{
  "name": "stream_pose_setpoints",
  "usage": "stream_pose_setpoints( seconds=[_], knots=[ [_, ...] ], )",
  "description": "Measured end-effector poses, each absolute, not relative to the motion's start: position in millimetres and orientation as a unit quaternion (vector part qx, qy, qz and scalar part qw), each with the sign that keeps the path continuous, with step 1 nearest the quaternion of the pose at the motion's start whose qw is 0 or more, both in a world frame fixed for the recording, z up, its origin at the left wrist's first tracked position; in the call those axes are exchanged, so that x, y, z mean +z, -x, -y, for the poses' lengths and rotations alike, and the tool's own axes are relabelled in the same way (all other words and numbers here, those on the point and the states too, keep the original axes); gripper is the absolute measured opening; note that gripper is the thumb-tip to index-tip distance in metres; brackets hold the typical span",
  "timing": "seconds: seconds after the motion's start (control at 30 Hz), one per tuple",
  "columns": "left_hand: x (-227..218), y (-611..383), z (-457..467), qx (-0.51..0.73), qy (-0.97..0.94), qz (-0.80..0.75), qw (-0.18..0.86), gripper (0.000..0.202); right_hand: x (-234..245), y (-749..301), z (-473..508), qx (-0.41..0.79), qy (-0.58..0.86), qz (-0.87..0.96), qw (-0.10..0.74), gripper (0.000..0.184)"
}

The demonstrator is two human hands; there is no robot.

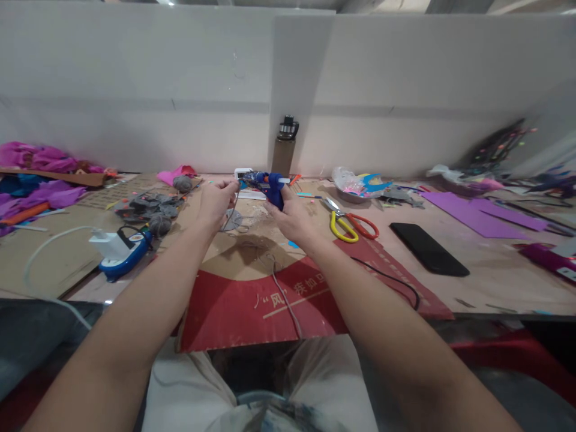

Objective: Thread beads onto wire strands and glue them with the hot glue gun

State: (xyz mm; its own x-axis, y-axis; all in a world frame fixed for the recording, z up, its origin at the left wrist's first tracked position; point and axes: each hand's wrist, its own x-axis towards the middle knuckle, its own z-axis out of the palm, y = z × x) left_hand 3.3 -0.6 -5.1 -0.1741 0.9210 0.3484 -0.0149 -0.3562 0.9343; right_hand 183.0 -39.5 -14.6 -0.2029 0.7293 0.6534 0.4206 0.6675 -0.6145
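My right hand [292, 217] is wrapped round the handle of a blue hot glue gun [274, 191], with a white glue stick poking from its back end. The gun's front points left, towards my left hand [218, 203]. Between its fingertips my left hand pinches a strand of grey yarn [237, 201], close to the nozzle; the very tip is hard to make out. Below it a flat grey coiled disc [231, 220] lies on the cardboard. More grey yarn [284, 294] trails over the red cardboard [225, 309] towards my lap.
Scissors [344, 222] with yellow and red handles and a black phone [429, 249] lie right. A bottle [283, 147] stands behind. Left are a blue power socket [126, 255] with white plug and grey yarn balls [159, 225]. Purple sheets [477, 214] lie far right.
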Motion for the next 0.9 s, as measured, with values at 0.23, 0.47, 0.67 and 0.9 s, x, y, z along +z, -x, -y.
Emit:
stream_pose_setpoints(
  seconds=[0.23,0.47,0.67,0.9],
  knots=[
    [-1.4,-5.0,3.7,0.646,-0.515,-0.429,0.365,0.013,-14.1,-183.1,40.4,0.148,0.382,0.758,0.507,0.035],
    [-1.9,-5.0,3.7,0.641,-0.515,-0.433,0.368,0.012,-15.6,-182.2,40.2,0.15,0.381,0.765,0.497,0.036],
    [-1.6,-5.2,3.7,0.641,-0.521,-0.433,0.361,0.014,-14.3,-182.8,41.7,0.145,0.394,0.756,0.502,0.033],
    [1.9,-6.2,7.7,0.647,-0.532,-0.423,0.345,0.015,-12.3,-182.3,44.4,0.153,0.399,0.758,0.492,0.039]
  ],
)
